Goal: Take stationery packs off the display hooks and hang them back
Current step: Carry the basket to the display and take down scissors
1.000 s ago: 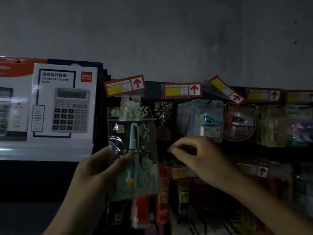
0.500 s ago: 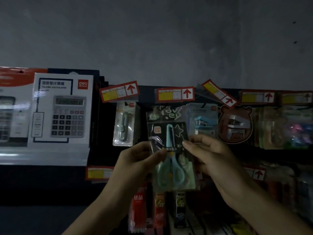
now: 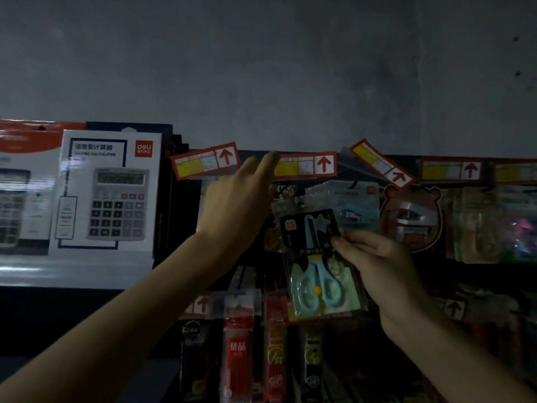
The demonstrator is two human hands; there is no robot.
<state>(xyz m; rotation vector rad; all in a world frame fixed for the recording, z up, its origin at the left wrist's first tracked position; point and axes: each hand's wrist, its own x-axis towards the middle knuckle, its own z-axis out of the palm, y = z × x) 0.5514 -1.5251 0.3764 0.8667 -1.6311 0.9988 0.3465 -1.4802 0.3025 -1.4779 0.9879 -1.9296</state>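
Observation:
A clear pack with pale blue scissors (image 3: 316, 266) hangs in front of the dark display rack, tilted slightly. My right hand (image 3: 374, 263) pinches its right edge at mid height. My left hand (image 3: 238, 205) is raised with fingers stretched out, its fingertips up at the red price tag (image 3: 305, 167) over the second hook. That hand covers the pack on the first hook. The hook itself is hidden in the dim light.
Calculator boxes (image 3: 107, 190) stand at the left. More red price tags (image 3: 205, 164) top the rack, with a stapler pack (image 3: 357, 207) and a bear-shaped pack (image 3: 412, 216) to the right. Red pen refill packs (image 3: 241, 344) hang in the row below.
My left hand let go of the scissors pack and rose to the price tag. My right hand took the pack over and holds it a little to the right.

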